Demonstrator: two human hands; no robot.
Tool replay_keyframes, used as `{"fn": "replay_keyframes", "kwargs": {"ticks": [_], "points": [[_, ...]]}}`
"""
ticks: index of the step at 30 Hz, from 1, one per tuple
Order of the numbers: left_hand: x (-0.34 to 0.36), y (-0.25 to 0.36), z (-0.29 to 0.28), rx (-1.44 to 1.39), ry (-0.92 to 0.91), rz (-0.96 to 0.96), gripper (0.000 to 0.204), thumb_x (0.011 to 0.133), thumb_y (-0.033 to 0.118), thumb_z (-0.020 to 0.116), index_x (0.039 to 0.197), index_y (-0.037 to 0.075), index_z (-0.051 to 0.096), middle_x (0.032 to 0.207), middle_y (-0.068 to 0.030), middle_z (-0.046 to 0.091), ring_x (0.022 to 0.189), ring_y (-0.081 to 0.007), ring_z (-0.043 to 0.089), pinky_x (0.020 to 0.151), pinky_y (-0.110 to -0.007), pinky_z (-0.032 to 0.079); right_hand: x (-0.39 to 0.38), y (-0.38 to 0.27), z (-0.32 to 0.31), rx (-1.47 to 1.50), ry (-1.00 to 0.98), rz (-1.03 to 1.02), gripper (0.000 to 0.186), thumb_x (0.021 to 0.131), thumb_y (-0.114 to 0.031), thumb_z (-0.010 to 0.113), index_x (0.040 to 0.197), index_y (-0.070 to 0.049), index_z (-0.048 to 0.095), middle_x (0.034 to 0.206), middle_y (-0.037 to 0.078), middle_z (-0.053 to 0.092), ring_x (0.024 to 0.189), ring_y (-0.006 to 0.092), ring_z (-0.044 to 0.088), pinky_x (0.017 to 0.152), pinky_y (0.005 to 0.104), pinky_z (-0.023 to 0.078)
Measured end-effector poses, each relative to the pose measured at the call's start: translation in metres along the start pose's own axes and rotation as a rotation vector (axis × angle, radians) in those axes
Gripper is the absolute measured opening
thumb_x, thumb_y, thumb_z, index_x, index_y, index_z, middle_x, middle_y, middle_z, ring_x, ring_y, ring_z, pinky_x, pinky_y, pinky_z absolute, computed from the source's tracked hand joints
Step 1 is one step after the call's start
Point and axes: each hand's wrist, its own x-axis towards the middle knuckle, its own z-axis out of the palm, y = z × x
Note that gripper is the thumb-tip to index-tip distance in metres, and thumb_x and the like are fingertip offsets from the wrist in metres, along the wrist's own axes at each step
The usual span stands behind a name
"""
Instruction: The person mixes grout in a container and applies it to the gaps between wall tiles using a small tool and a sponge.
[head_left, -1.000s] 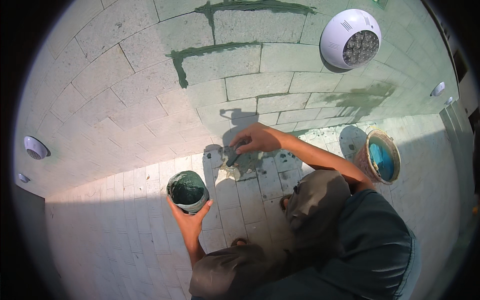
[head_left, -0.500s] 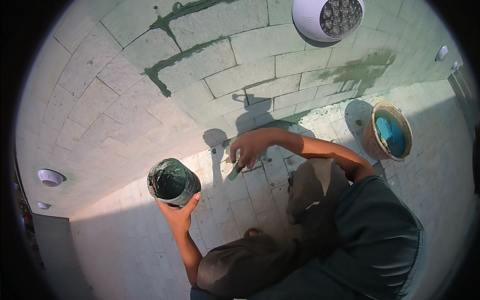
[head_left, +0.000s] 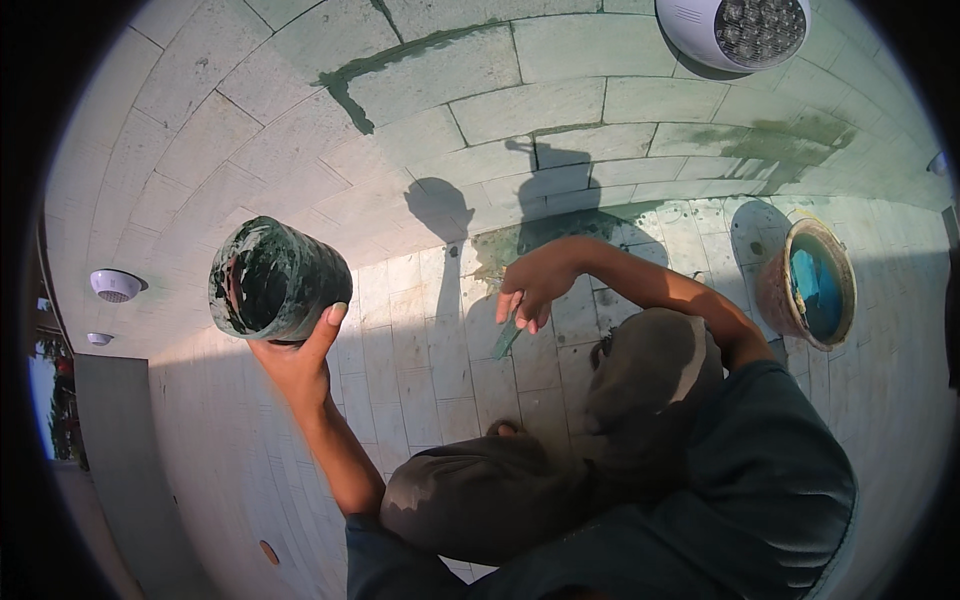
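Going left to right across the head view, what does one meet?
Small round white wall fitting → green-smeared cup held up in the left hand → right hand holding a thin green tool over the tiles → bucket with blue inside.

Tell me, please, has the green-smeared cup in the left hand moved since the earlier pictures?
Yes. The cup in the left hand has risen and tipped on its side, from over the floor tiles up against the wall tiles.
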Motion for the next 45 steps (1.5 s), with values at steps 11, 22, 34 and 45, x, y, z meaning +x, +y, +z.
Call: {"fn": "replay_keyframes", "kwargs": {"ticks": [11,22,34,45], "points": [[-0.038,-0.055,-0.004,-0.011,-0.178,-0.136,0.1,0.056,0.01,0.094,0.134,-0.005,0.035,0.125,-0.0188,0.053,0.111,-0.0256,0.06,0.093,-0.036,0.054,0.002,0.009,0.003,0.004,0.125,-0.054,0.046,0.095,-0.013,0.061,0.135,0.004,0.048,0.103,0.016,0.067,0.086,0.021,0.071,0.075,0.0306,0.059],[-0.014,-0.021,-0.007,-0.247,-0.229,-0.069,0.095,0.06,0.011,0.092,0.134,-0.001,0.033,0.121,-0.0169,0.055,0.11,-0.0249,0.06,0.093,-0.036,0.053,-0.035,-0.038,-0.005,0.102,0.477,0.011,0.033,0.097,-0.02,0.06,0.118,0.005,0.063,0.094,0.013,0.07,0.08,0.0173,0.071,0.072,0.0269,0.059],[0.03,0.058,-0.053,-0.331,-0.287,0.096,0.087,0.062,0.012,0.09,0.132,0.001,0.038,0.118,-0.0141,0.058,0.107,-0.0228,0.061,0.09,-0.036,0.052,-0.058,-0.137,0.025,0.215,0.781,-0.201,0.04,0.1,-0.019,0.056,0.137,-0.006,0.053,0.084,0.002,0.065,0.073,0.0083,0.061,0.064,0.0228,0.049],[0.102,0.124,-0.044,-0.11,-0.537,0.311,0.105,0.049,0.026,0.094,0.138,0.0,0.042,0.125,-0.0154,0.058,0.115,-0.0268,0.058,0.1,-0.039,0.045,-0.109,-0.173,0.034,0.543,0.858,-0.826,0.045,0.101,-0.019,0.049,0.14,0.002,0.044,0.092,0.006,0.055,0.065,0.0094,0.051,0.054,0.0217,0.044]]}}
